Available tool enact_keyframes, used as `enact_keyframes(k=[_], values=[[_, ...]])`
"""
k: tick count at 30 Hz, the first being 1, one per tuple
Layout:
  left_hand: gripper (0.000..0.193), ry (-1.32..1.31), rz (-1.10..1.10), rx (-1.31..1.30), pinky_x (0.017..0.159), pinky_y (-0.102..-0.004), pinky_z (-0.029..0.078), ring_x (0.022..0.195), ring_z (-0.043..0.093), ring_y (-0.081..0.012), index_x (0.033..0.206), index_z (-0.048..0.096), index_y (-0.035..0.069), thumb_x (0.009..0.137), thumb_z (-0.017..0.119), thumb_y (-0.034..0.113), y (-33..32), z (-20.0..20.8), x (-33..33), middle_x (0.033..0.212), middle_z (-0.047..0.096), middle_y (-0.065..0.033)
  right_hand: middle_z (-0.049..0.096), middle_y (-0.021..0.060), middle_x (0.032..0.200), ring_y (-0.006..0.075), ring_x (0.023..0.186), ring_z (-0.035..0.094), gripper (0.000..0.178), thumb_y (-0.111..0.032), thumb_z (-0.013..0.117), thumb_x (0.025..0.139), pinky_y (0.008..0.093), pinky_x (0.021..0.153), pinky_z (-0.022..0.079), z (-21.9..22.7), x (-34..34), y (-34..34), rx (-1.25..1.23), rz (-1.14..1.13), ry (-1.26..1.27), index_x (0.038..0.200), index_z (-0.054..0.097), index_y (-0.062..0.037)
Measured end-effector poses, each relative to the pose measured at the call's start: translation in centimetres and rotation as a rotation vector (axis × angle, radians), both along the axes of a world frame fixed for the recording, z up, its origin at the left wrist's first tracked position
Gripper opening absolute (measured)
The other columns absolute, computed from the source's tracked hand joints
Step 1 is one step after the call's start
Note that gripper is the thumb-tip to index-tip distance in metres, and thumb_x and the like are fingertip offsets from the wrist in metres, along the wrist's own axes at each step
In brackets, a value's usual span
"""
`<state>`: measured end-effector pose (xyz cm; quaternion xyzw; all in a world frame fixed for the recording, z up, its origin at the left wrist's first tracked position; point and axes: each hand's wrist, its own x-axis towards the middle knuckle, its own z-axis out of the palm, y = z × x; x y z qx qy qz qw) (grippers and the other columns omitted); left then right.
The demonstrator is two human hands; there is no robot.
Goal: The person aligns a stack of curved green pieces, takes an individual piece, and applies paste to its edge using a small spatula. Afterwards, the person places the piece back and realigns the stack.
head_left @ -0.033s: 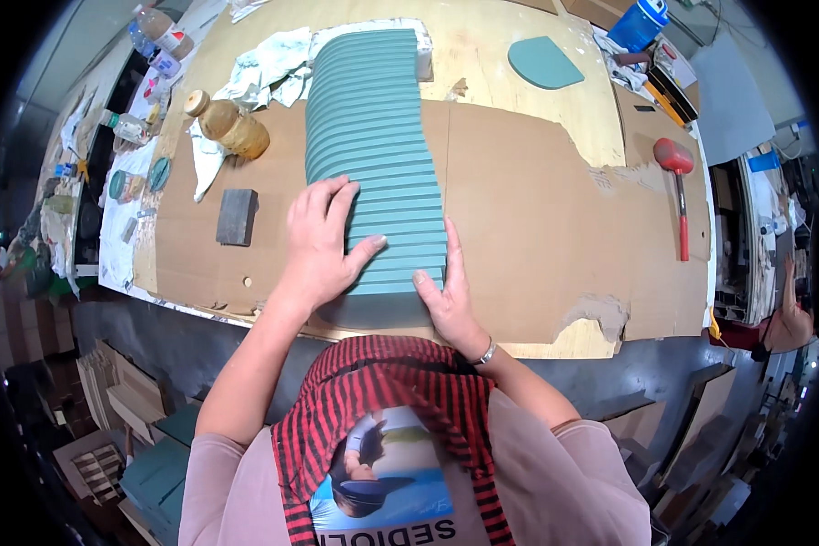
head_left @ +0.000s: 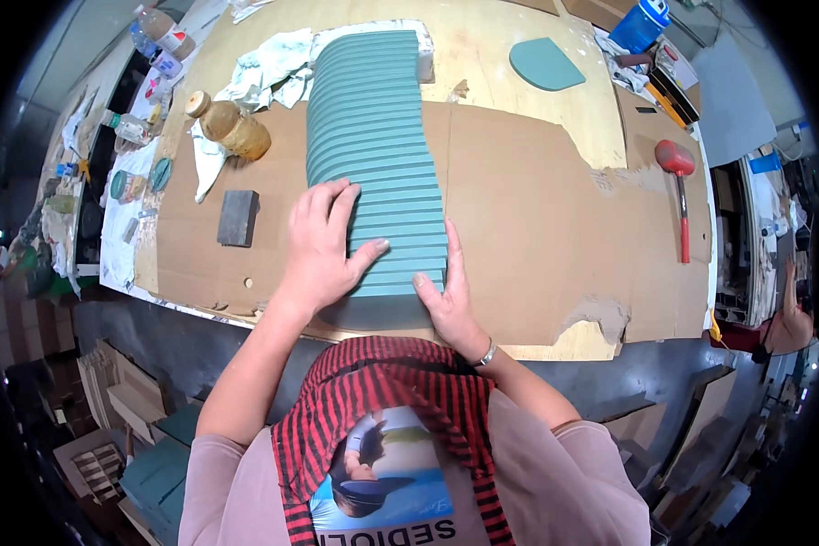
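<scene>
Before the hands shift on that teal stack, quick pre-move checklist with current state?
1. Left hand flat on the row of teal panels: ok.
2. Right hand against the near right end of the row: ok.
3. Row straight: not ok, it curves sideways.
4. Red mallet apart from the row: ok.
5. Dark block and brown bottle to the left, not touching the row: ok.
6. Panels bonded: cannot tell.
</scene>
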<state>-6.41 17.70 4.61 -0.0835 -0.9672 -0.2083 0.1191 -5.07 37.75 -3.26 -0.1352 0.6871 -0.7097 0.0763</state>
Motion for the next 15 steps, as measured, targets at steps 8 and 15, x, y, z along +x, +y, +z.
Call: enact_keyframes(k=[8,15], values=[[0.074,0.046,0.039,0.02,0.093,-0.0468,0.039,0.11,0.048,-0.0349,0.129,0.048,0.001,0.071,0.075,0.038,0.5,0.1,-0.3,0.119,0.05,-0.0168,0.028,0.022,0.145,0.0333,0.136,0.029,0.082,-0.017,0.065,0.081,0.0405,0.112,0.024,-0.2,-0.8,0.3,0.016,-0.027,0.103,0.147,0.02,0.0028],[0.067,0.009,0.069,-0.126,0.091,-0.0429,0.036,0.105,0.048,-0.031,0.129,0.049,0.002,0.074,0.074,0.031,1.1,0.0,-1.2,0.113,0.051,-0.0143,0.028,0.0217,0.144,0.0333,0.135,0.029,0.082,-0.017,0.065,0.08,0.0404,0.112,0.024,-0.5,-1.1,0.7,0.061,-0.012,0.136,0.146,0.022,0.0031]])
